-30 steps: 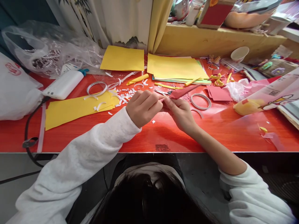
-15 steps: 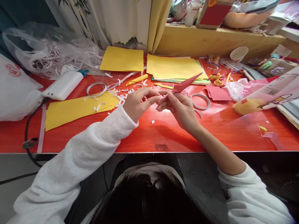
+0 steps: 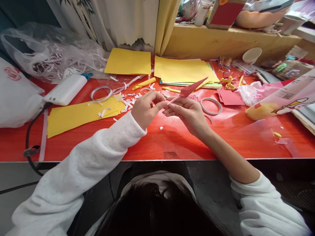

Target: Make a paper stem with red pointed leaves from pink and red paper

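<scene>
A piece of red paper (image 3: 189,90), rolled to a thin stem at its near end and flaring to a pointed tip, is held between my two hands above the table. My left hand (image 3: 148,107) pinches the thin end between thumb and fingertips. Just right of it, my right hand (image 3: 190,115) grips the stem with its thumb over the fingers, and the tip sticks out up and to the right. Part of the stem is hidden by the fingers. White paper scraps (image 3: 130,101) lie scattered behind my left hand.
Yellow strips (image 3: 71,118) and a tape roll (image 3: 101,93) lie left, beside a white power strip (image 3: 66,90). Yellow sheets (image 3: 182,69) are stacked at the back. Another tape roll (image 3: 211,106), red paper squares (image 3: 230,97) and a clear plastic bag (image 3: 285,95) are on the right.
The red paper has turned in my fingers, so its stem now shows and its tip sits slightly further left. Both hands stay nearly in place, the right thumb shifting left along the stem.
</scene>
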`<action>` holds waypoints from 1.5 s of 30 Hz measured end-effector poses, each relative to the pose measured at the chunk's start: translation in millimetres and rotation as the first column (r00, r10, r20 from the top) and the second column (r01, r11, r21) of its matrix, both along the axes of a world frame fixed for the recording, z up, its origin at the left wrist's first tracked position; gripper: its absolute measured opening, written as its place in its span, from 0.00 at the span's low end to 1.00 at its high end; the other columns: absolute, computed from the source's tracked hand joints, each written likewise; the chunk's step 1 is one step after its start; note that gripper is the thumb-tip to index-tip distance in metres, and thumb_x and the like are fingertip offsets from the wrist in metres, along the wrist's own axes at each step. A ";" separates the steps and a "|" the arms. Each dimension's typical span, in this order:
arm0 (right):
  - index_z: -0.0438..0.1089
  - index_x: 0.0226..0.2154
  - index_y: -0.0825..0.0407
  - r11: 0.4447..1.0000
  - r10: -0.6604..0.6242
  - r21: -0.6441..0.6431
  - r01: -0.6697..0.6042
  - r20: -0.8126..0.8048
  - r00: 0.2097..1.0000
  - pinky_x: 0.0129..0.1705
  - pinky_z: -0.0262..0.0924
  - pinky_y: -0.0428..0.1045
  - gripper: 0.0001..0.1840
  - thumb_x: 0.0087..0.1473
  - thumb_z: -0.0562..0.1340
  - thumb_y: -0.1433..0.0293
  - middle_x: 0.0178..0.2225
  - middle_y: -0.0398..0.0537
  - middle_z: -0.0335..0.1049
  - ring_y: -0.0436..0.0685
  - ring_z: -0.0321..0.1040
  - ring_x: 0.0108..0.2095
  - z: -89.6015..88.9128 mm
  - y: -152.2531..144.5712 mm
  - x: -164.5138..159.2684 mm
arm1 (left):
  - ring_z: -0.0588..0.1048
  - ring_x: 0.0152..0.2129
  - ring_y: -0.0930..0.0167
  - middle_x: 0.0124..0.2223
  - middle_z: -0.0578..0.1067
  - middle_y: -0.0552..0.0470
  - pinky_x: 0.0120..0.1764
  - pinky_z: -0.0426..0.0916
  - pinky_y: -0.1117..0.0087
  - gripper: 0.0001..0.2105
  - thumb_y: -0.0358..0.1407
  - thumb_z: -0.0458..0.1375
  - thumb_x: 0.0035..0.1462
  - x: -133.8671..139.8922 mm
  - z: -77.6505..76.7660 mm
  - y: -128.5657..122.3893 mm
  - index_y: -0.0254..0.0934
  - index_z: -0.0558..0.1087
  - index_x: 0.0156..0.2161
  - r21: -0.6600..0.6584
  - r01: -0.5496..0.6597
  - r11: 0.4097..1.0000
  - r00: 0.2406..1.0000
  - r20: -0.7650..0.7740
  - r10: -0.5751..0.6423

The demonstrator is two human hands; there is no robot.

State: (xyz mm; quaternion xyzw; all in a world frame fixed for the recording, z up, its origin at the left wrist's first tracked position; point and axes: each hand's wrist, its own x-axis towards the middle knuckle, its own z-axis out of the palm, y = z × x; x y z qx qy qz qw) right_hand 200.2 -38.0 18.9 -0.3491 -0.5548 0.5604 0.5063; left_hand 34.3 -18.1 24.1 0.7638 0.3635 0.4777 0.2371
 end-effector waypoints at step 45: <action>0.67 0.32 0.55 0.990 0.082 0.092 -0.106 0.235 0.969 0.30 0.70 0.46 0.16 0.55 0.58 0.58 0.28 0.45 0.70 0.49 0.71 0.26 -1.6 -2.5 0.3 | 0.64 0.20 0.80 0.22 0.68 0.57 0.26 0.60 0.76 0.18 0.48 0.66 0.41 -0.8 2.6 7.3 0.33 0.70 0.23 -0.511 0.229 0.829 0.941 0.335 -0.053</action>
